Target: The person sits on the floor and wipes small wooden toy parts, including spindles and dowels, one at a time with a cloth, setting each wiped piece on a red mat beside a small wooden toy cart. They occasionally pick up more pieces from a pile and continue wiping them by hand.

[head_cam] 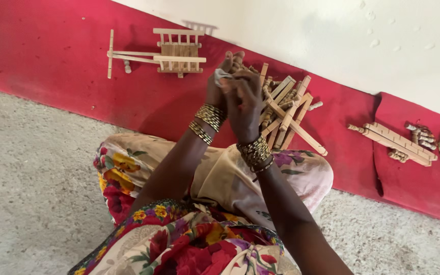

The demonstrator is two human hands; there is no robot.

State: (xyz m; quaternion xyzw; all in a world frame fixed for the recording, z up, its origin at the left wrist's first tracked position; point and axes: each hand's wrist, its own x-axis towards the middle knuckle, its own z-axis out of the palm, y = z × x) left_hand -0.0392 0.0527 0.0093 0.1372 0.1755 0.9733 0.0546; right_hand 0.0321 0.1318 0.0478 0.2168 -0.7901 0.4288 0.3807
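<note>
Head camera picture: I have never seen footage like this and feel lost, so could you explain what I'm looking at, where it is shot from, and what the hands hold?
The camera sits on a person's head, looking down at their own lap and floral clothing. The left hand and right hand, both with beaded bangles, are raised together and pinch a small pale piece; what it is cannot be told. Behind them on the red cloth lies a pile of wooden sticks, a small assembled wooden frame to the left, and a bundle of slats to the right.
</note>
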